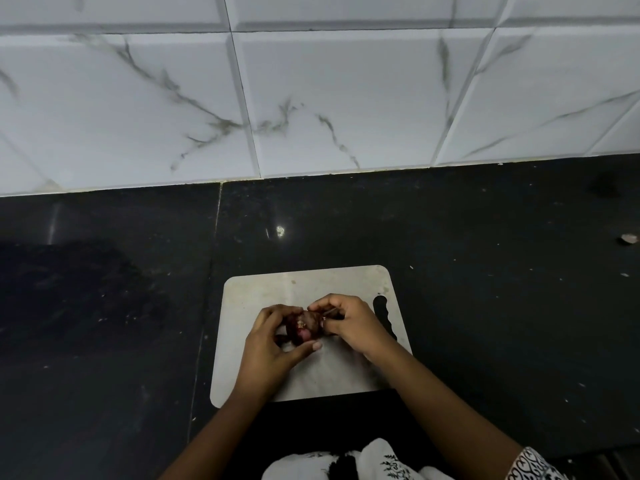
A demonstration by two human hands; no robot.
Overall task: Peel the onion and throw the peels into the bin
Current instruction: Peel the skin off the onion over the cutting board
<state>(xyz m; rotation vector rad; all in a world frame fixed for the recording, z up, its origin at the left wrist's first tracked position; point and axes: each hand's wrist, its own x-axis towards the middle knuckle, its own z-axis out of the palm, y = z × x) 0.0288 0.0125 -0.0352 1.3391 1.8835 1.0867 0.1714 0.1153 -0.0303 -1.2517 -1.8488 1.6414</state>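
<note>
A small dark red onion is held just above a pale grey cutting board on the black counter. My left hand grips the onion from the left, fingers over its top and thumb under it. My right hand is at the onion's right side, its fingertips pinching a thin strip of peel at the onion's top. Part of the onion is hidden behind my fingers. No bin is in view.
The board has a dark handle slot on its right side. A small scrap of peel lies at the counter's far right. White marbled wall tiles rise behind the black counter.
</note>
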